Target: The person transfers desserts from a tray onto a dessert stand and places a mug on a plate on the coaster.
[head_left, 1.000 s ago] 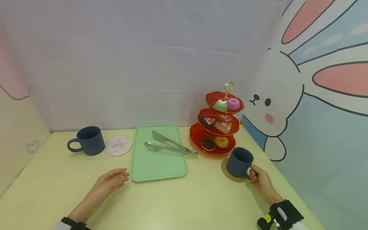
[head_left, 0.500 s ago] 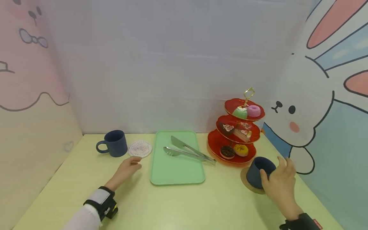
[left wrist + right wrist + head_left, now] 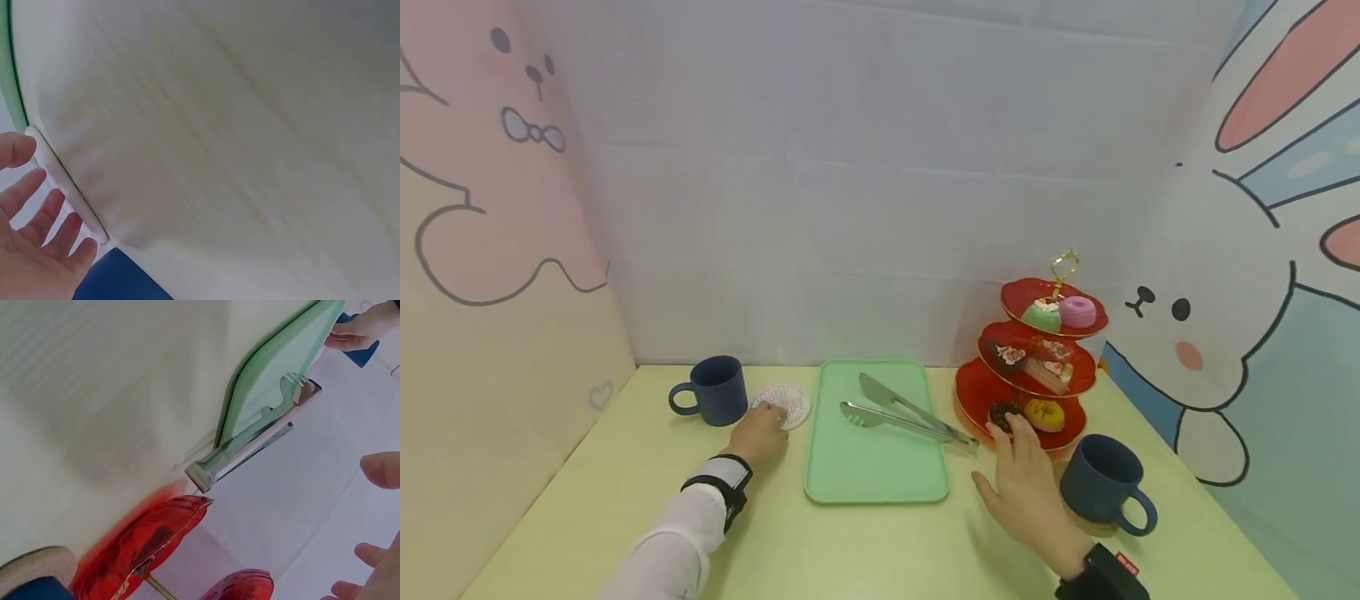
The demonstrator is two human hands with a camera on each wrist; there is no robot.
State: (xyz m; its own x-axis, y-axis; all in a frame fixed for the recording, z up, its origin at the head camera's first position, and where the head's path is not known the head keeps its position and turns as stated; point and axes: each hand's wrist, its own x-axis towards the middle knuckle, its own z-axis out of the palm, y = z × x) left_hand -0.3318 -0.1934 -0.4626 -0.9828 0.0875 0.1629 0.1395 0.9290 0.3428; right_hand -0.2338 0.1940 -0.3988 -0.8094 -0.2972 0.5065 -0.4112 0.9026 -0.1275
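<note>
My left hand [image 3: 760,435] reaches over the near edge of a white speckled coaster [image 3: 790,404], just right of a dark blue mug [image 3: 721,392]. In the left wrist view its fingers [image 3: 47,215] are spread and slightly bent beside the coaster's rim [image 3: 67,187], holding nothing. My right hand [image 3: 1026,492] is open above the table, fingers spread. Its fingertips overlap the chocolate donut [image 3: 1004,414] on the lowest plate in the head view. Right of this hand, a second dark blue mug [image 3: 1101,477] stands on a brown round coaster [image 3: 1086,523], handle toward the lower right.
Metal tongs [image 3: 898,423] lie across a light green tray [image 3: 876,483], their joined end past its right edge. Behind my right hand stands a three-tier red stand [image 3: 970,392] with toy cakes and donuts. A white sheet [image 3: 850,208] hangs behind the table.
My right hand has let go of the right mug's handle, passed over the mug and moved left of it. My left hand has reached forward to the speckled coaster. The head view has turned left.
</note>
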